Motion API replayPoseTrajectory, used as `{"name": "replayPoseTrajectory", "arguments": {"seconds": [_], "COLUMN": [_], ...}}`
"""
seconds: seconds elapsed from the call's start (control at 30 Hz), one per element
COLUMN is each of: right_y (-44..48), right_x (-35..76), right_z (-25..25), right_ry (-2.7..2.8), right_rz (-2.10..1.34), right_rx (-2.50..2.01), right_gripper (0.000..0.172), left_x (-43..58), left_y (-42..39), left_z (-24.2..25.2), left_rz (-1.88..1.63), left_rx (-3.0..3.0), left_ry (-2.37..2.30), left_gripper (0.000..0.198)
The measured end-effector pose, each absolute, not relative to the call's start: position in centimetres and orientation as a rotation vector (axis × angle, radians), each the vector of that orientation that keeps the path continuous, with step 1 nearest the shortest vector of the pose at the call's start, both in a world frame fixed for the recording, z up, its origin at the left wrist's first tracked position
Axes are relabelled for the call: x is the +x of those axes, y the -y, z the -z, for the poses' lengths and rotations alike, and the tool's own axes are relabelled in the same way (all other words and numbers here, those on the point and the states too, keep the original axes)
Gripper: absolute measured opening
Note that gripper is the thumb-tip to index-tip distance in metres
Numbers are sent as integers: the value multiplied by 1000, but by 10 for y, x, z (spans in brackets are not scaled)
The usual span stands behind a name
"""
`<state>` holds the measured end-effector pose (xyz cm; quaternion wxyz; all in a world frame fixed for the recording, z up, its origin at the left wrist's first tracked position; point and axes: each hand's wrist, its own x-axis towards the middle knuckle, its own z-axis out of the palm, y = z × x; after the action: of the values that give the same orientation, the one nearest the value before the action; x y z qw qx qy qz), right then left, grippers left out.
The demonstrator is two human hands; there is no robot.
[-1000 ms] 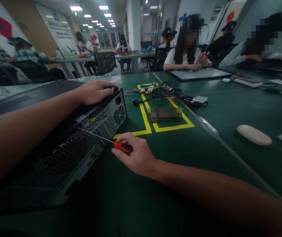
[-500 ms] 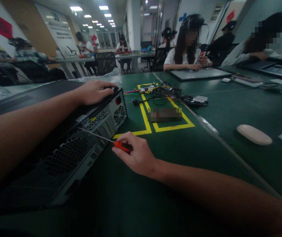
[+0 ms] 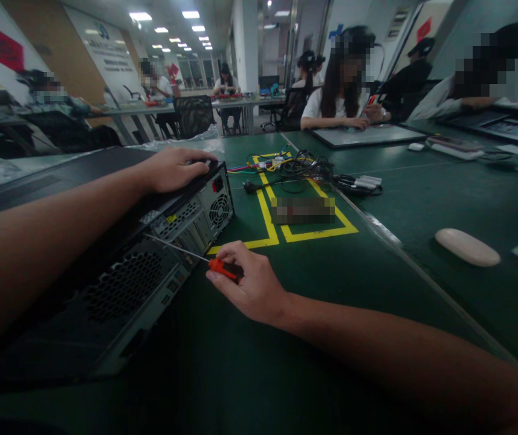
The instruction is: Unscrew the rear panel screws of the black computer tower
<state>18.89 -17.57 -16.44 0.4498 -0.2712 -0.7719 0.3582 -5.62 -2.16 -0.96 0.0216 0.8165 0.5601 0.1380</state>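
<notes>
A red-handled screwdriver (image 3: 219, 268) is gripped in the closed fingers (image 3: 234, 249) of the right hand (image 3: 252, 287). Its tip is set against the rear panel of the computer case (image 3: 123, 290), which lies on its side on the green bench (image 3: 331, 272). The left hand (image 3: 174, 169) is laid flat, fingers spread, on the case's far corner. The shaft is probably best held square to the panel, with firm inward pressure, so that slipping is avoided.
</notes>
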Motion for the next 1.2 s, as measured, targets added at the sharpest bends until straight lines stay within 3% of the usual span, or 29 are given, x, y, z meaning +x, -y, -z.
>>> {"name": "replayPoseTrajectory", "arguments": {"seconds": [0.63,0.9,1.2], "right_y": [177,176,175], "right_x": [192,190,191], "right_z": [158,164,161], "right_ry": [1922,1903,1941], "right_rz": [-814,-964,-852], "right_rx": [-716,-683,-685], "right_gripper": [14,21,22], "left_x": [-55,-57,-59], "left_y": [21,20,19], "left_z": [10,10,14], "left_rz": [-409,-409,-417], "left_rx": [2522,2530,2549], "left_ry": [-1761,-1726,-1735], "left_gripper": [84,81,84]}}
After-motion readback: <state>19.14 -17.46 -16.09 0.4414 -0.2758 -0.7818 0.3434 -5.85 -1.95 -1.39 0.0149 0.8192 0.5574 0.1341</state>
